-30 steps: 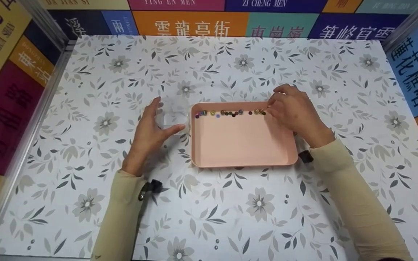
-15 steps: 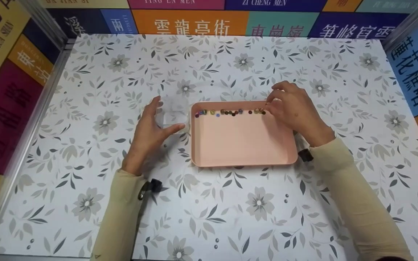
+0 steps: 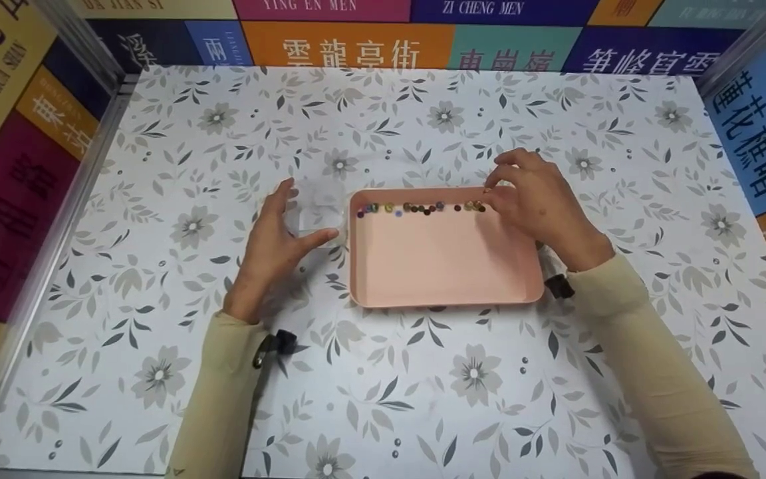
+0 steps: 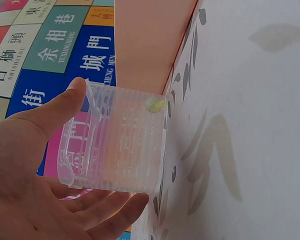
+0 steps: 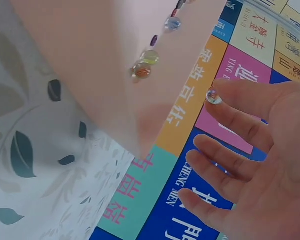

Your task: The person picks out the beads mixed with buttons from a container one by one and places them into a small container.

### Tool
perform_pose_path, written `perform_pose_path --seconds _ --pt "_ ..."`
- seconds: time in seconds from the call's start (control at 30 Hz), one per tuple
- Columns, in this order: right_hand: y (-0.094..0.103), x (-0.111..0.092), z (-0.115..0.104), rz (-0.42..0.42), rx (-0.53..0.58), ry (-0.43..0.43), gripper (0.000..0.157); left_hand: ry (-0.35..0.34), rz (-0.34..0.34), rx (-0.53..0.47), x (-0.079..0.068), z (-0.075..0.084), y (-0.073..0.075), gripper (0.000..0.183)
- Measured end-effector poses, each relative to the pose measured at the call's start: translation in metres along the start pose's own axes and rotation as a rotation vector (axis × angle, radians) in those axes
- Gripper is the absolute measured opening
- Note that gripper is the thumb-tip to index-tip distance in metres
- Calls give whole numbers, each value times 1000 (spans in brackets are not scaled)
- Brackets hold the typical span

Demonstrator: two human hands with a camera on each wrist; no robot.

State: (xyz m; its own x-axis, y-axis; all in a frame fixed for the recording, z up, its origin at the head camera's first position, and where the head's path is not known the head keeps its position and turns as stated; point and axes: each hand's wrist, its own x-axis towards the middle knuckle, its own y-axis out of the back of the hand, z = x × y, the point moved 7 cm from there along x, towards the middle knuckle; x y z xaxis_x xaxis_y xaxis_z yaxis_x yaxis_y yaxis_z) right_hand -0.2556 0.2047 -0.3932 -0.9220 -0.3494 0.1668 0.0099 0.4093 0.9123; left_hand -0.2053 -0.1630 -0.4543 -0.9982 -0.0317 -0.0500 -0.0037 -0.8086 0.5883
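Note:
My left hand (image 3: 270, 249) holds a clear plastic box (image 4: 127, 142) upright on the table, thumb at its upper edge and fingers along the opposite side. Low inside the box shows one yellow-green glass marble (image 4: 155, 104). Right beside it sits a shallow pink tray (image 3: 446, 263), with several coloured marbles (image 3: 416, 207) lined up along its far wall. Over the tray's far right corner, my right hand (image 3: 542, 203) pinches a clear marble (image 5: 213, 96) between thumb and index finger. Its other fingers are spread and loosely bent in the right wrist view.
A white cloth with grey flowers and leaves (image 3: 476, 372) covers the table. Colourful panels with large characters (image 3: 350, 46) stand along its back and sides. Small dark devices (image 3: 561, 286) are strapped at both wrists.
My right hand has shifted slightly up and left over the tray's far right corner, and the pinched marble now shows at its fingertips. The left hand, box and tray have stayed put.

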Motion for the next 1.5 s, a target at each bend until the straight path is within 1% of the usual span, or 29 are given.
perform_pose_path --seconds 0.33,0.6,1.0,1.27,1.5 --pt "1 0 -7 -8 6 9 20 6 -4 5 -1 1 0 114" --pt "3 -1 -12 33 12 49 20 -18 -3 3 1 0 1 112" --pt "7 -1 -20 18 1 44 23 -8 -6 8 1 1 0 114" --pt "4 0 -22 -6 -1 30 26 4 -7 4 0 0 0 114" --pt "4 1 -26 19 7 74 22 -3 0 15 1 1 1 113"
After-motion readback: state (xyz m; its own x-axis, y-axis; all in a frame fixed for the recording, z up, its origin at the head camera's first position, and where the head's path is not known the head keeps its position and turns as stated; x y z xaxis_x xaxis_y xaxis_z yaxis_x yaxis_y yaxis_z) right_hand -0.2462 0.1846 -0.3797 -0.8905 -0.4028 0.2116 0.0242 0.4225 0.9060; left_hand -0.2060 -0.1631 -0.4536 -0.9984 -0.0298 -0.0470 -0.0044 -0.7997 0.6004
